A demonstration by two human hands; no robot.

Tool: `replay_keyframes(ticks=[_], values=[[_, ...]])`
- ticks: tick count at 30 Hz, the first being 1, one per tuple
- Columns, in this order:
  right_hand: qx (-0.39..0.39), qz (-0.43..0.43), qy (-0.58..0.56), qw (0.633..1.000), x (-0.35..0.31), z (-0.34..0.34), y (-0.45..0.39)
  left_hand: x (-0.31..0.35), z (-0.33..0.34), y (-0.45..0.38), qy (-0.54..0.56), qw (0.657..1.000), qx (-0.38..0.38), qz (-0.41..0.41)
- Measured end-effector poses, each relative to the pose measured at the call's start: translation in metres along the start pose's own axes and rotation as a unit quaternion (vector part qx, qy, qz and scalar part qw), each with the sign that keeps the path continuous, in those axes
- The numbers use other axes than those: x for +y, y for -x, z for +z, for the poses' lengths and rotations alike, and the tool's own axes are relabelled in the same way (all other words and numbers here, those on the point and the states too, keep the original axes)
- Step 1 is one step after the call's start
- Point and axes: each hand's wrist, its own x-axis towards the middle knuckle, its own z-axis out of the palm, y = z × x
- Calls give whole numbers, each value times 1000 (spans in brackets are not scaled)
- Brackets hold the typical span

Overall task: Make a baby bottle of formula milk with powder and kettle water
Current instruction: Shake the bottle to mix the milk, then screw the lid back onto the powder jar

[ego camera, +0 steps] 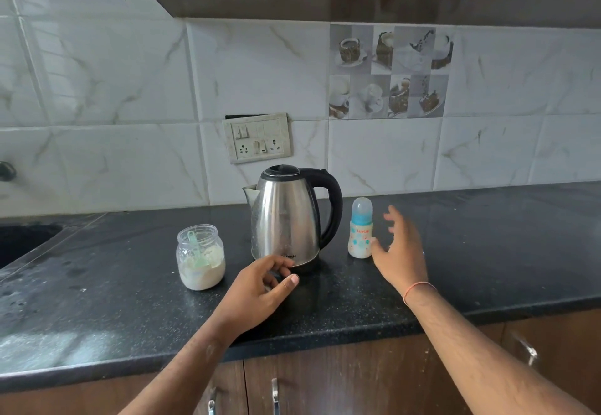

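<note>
A steel kettle (284, 219) with a black lid and handle stands on the black counter (130, 300). Left of it sits an open clear jar (200, 256) of white powder with a green scoop inside. Right of the kettle stands a small baby bottle (361, 229) with a blue collar and clear cap. My left hand (257, 291) hovers just in front of the kettle's base, fingers loosely curled, holding nothing. My right hand (401, 245) is spread open just right of the bottle, thumb close to its base; contact is unclear.
A sink (22, 242) is cut into the counter at far left. A switchboard (257, 137) with sockets is on the tiled wall behind the kettle. Wooden cabinets hang overhead, and drawers with metal handles (275, 395) run below the counter edge.
</note>
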Motion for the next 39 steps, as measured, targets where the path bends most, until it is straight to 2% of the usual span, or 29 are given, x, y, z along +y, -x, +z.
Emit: replay_keyframes(ticks=[1,3,6,10,13,15,18,20,23,27,30,35,39], values=[[31,-16,51,998,0,-7,3,2,-1,2,3,1000,22,1],[43,1,138,990,-1,-20,6,4,-3,5,4,997,80,2],[-20,100,216,971,0,-29,10,10,-6,12,30,979,203,10],[-69,179,227,955,5,-30,6,13,-17,21,32,929,369,-24],[-69,191,215,955,7,-28,4,-3,-39,22,18,903,416,-100],[-68,190,201,958,9,-29,4,-18,-57,18,30,906,389,-164],[-77,182,183,963,9,-31,4,-36,-73,10,92,914,308,-249],[-98,170,173,965,8,-32,4,-49,-74,5,58,918,287,-267],[-140,136,140,971,9,-30,6,-53,-68,3,-8,935,253,-247],[-236,65,44,969,7,-31,13,-30,-57,14,-9,971,145,-188],[-273,15,7,962,-4,-34,22,-19,-48,19,-20,985,71,-157],[-317,-31,-57,946,-20,-37,37,-1,-31,20,-165,972,14,-165],[-345,-64,-42,935,-43,-40,40,13,-14,18,-192,966,3,-173]])
